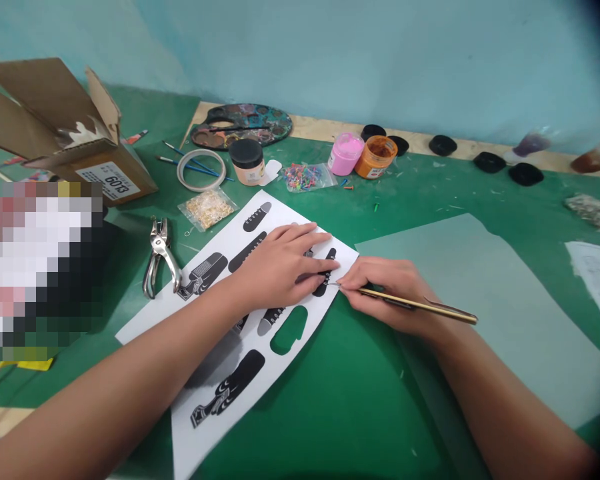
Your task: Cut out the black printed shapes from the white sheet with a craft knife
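A white sheet [210, 393] printed with black shoe and leg shapes lies at a slant on the green table; one shape is cut out, and green shows through the hole. My left hand [285, 263] rests flat on the sheet with its fingers spread, covering some of the prints. At the sheet's right edge my right hand [385, 293] pinches a slim gold craft knife [420, 305]. Its thin metal tip touches or nearly touches the sheet beside a small black shoe print [324, 273], close to my left fingertips.
Left of the sheet are a silver hole punch [161, 257] and an open cardboard box [95, 167]. Behind it stand a tape roll [201, 171], a bag of gold rings [209, 208], paint jars [375, 157] and a palette [243, 125]. A translucent sheet [500, 300] lies under my right forearm.
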A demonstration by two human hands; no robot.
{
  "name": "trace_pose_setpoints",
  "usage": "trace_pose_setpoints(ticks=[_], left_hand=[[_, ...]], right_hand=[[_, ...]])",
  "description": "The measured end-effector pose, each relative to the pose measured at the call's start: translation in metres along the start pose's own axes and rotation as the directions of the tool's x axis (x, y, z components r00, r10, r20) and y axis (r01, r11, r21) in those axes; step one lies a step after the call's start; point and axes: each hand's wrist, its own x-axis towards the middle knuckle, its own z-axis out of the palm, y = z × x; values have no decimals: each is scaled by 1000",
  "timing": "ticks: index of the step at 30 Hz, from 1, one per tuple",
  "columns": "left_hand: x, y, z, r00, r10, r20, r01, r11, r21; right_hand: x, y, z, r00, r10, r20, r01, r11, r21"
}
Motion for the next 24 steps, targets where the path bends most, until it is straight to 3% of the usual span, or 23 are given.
trace_pose_setpoints(ticks=[7, 14, 24], left_hand=[[1, 0, -1, 1000, -3, 16, 3, 1000, 0], [-1, 0, -1, 1000, -5, 17, 5, 1000, -12], [0, 1, -1, 1000, -8, 14, 9, 1000, -12]], right_hand=[[-4, 3, 5, 974, 139, -179, -124, 988, 94], [-1, 2, 10, 983, 96, -160, -95, 995, 10], [-2, 1, 9, 988, 80, -135, -76, 997, 33]])
